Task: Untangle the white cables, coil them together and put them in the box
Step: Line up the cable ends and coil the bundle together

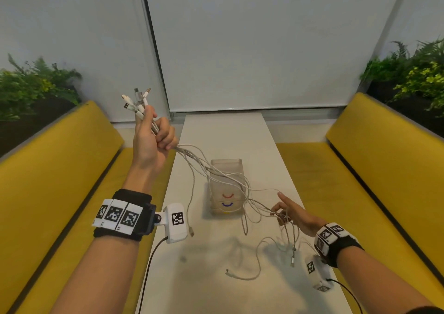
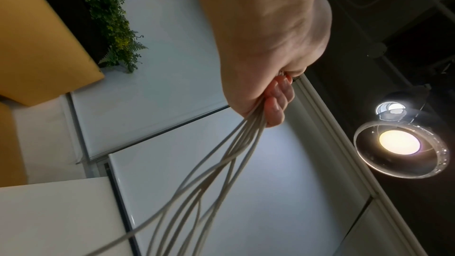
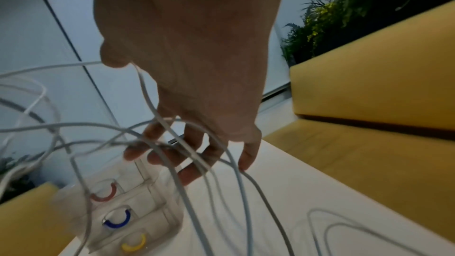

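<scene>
My left hand (image 1: 153,133) is raised over the table's left edge and grips a bundle of white cables (image 1: 192,155) in its fist. Their plug ends (image 1: 137,100) stick up above the fist. In the left wrist view the fingers (image 2: 275,102) curl round the strands (image 2: 221,163). The cables sag down and right, across a clear box (image 1: 236,167) with red, blue and yellow handles. They reach my right hand (image 1: 286,213), held low with its index finger stretched out. In the right wrist view its spread fingers (image 3: 192,143) have cables (image 3: 241,182) threaded between them, beside the box (image 3: 160,211).
The white table (image 1: 240,133) runs between two yellow benches (image 1: 60,169) (image 1: 384,157) with plants behind them. Loose cable ends (image 1: 252,277) lie on the table near my right wrist. One plug (image 1: 191,232) dangles left of the box.
</scene>
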`<action>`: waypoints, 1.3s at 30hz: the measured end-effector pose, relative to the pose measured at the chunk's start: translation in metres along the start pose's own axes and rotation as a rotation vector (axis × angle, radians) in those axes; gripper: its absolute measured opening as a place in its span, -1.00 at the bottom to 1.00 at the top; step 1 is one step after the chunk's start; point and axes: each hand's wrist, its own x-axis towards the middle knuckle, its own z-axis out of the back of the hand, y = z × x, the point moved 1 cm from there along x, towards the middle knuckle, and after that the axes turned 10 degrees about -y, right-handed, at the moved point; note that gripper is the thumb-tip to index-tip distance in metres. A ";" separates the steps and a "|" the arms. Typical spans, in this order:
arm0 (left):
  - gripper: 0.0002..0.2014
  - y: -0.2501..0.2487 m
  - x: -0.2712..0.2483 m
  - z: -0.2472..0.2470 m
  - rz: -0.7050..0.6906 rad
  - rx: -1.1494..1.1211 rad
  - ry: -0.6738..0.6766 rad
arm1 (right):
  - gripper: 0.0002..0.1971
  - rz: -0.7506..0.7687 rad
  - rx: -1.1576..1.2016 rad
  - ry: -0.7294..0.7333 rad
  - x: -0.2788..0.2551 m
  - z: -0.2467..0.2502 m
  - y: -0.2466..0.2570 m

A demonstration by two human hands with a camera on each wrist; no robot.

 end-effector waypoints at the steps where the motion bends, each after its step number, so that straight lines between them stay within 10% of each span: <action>1: -0.69 -0.001 -0.001 -0.001 0.000 -0.005 0.007 | -0.12 -0.043 0.044 0.049 0.001 0.001 0.000; 7: -0.66 -0.004 -0.006 -0.011 0.024 -0.060 0.049 | -0.22 -0.227 0.242 0.254 0.003 -0.007 0.001; 19: -0.68 0.002 -0.014 -0.037 0.060 -0.072 0.120 | -0.51 0.082 -0.103 0.412 0.008 -0.037 0.009; 25: -0.67 -0.007 -0.009 -0.026 0.018 -0.075 0.052 | -0.92 0.305 -0.041 0.204 0.005 -0.033 0.012; 32: -0.67 -0.021 -0.003 -0.014 -0.029 -0.073 0.006 | -0.59 0.211 -0.034 0.085 0.005 -0.026 0.000; 35: -0.65 -0.031 0.000 -0.009 -0.059 -0.084 -0.023 | -0.34 0.128 -0.393 -0.107 0.018 -0.009 -0.033; 39: -0.65 -0.046 0.006 -0.001 -0.110 -0.125 -0.074 | -0.54 -0.048 -0.972 -0.323 0.029 0.013 -0.087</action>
